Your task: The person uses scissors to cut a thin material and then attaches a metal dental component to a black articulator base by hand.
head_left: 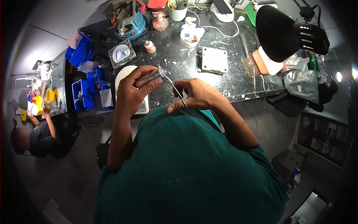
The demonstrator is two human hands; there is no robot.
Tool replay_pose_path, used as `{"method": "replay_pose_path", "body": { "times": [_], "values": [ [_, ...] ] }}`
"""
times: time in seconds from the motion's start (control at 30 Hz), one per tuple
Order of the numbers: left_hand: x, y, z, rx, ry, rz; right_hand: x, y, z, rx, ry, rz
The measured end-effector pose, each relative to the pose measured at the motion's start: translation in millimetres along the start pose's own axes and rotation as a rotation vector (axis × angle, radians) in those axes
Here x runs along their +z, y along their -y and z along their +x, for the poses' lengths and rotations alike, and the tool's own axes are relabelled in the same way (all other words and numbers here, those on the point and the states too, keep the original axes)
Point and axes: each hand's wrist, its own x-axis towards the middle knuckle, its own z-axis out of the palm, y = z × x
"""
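My left hand (136,89) is closed on a small clear plastic bag (149,77), pinched between thumb and fingers above the front of the bench. Facing it, my right hand (199,95) grips a pair of slim metal scissors (179,89), the thumb at one handle loop. Their tips reach up to the bag's end by the left fingertips; whether the blades are apart I cannot tell. Partly hidden behind my left hand lies a white device with a round plate (125,74), like a small scale.
A square white-topped metal block (214,59) lies beyond my right hand. Farther back are a white tub (189,38), a small bottle (150,46) and a blue machine (130,26). A black lamp (279,33) overhangs the right. Blue bins (82,93) stand left; another person (41,136) sits beyond.
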Motion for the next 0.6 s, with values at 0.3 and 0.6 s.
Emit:
{"method": "replay_pose_path", "body": {
  "times": [0.3, 0.6],
  "values": [
    [-2.2, 0.8, 0.1, 0.029, -0.042, -0.004, 4.8, 1.7, 5.3, -0.006, -0.092, -0.113],
    [-8.6, 2.3, -0.4, -0.097, -0.056, -0.154, -0.4, 7.4, -6.1, -0.062, -0.198, -0.025]
  ]
}}
